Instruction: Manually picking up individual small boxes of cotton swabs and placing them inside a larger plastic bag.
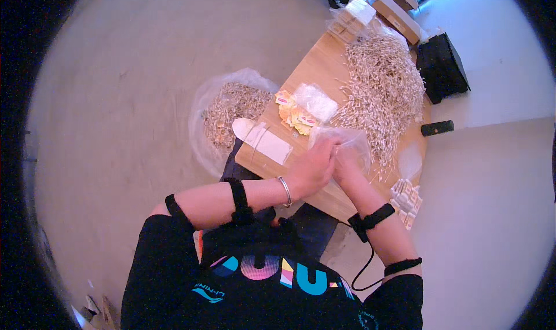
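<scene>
- Both hands are held together over the wooden board (324, 69).
- Left hand (313, 169) is closed on the clear plastic bag (347, 140).
- Right hand (346, 167) is pressed beside it, gripping the same bag; fingers are partly hidden.

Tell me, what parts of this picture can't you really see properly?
Head view, the only one:
- Fingertips of the left hand and right hand: hidden, the hands overlap on the clear plastic bag.
- What the bag holds: too small and blurred to tell.
- Small sticks in the big pile: too tiny to tell apart.
- Boxes at the table's far end: cut off by the top edge.
</scene>
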Available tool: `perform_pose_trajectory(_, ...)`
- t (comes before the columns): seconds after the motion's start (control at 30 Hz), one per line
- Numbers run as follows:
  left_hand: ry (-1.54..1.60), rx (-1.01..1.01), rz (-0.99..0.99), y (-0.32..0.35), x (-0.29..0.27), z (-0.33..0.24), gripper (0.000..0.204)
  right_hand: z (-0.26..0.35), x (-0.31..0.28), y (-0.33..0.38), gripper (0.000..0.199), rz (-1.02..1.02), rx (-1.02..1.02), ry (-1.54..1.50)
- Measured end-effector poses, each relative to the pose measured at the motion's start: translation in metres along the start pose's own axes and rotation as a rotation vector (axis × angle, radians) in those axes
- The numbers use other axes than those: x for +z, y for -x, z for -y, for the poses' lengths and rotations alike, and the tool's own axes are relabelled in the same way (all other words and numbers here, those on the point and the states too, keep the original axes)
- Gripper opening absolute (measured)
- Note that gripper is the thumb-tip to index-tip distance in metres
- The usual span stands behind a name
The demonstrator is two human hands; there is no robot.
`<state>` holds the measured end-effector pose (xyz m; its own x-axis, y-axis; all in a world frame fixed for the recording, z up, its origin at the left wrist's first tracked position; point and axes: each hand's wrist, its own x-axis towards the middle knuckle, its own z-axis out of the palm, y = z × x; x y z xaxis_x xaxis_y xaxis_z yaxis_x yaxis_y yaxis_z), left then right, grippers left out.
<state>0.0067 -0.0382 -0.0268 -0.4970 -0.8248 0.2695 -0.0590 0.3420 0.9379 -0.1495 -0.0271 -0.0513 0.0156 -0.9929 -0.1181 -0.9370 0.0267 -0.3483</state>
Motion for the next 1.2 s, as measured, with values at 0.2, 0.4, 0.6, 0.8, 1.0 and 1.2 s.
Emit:
perform_pose_trajectory(0.2,-0.016,0.018,0.166,0.007,0.017,-0.012,0.035,-0.038,0.023,0.005,0.048,-0.052,-0.267,0.595)
perform_pose_trajectory(0.4,0.085,-0.007,0.233,0.01,0.028,-0.001,0.036,-0.004,-0.004,0.001,0.052,0.068,-0.103,0.631)
perform_pose_trajectory(0.6,-0.006,0.179,0.035,0.002,0.031,0.008,0.043,-0.006,-0.01,0.008,0.048,0.012,-0.156,0.396)
perform_pose_trajectory(0.8,0.041,-0.056,0.085,-0.012,0.003,-0.009,0.035,0.023,-0.052,0.013,0.03,0.214,-0.086,0.035)
perform_pose_trajectory(1.0,0.051,0.034,-0.046,-0.013,-0.002,-0.003,0.03,0.013,-0.041,0.01,0.02,0.161,-0.143,-0.006)
perform_pose_trajectory(1.2,0.229,-0.303,0.139,-0.021,-0.016,-0.006,0.032,0.001,-0.044,0.013,0.023,0.027,-0.088,0.142)
